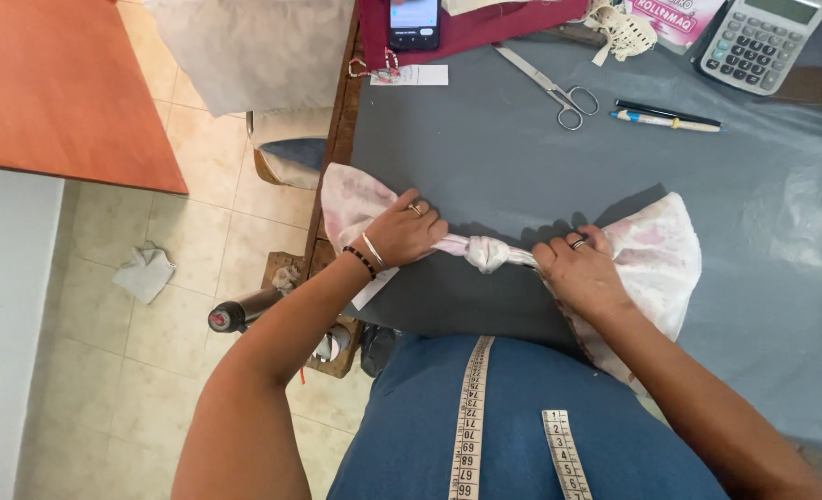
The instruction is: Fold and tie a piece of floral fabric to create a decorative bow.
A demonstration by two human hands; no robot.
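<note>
A strip of white cloth with pale pink blotches [656, 250] lies across the near part of a grey-covered table [503, 157]. It is twisted in the middle into a knot [487, 252]. My left hand [403, 231] grips the cloth just left of the knot, where the cloth fans out over the table's left edge. My right hand [577, 267] grips it just right of the knot, with the wider end spreading to the right. Both hands wear rings; the left wrist has bracelets.
Scissors [553, 88], two pens [667, 116], a calculator [761, 39], a phone [414, 23] on dark red cloth and some lace [622, 30] lie at the table's far side. A tape measure [471, 417] hangs down my front. An orange tabletop [59, 88] stands left, over a tiled floor.
</note>
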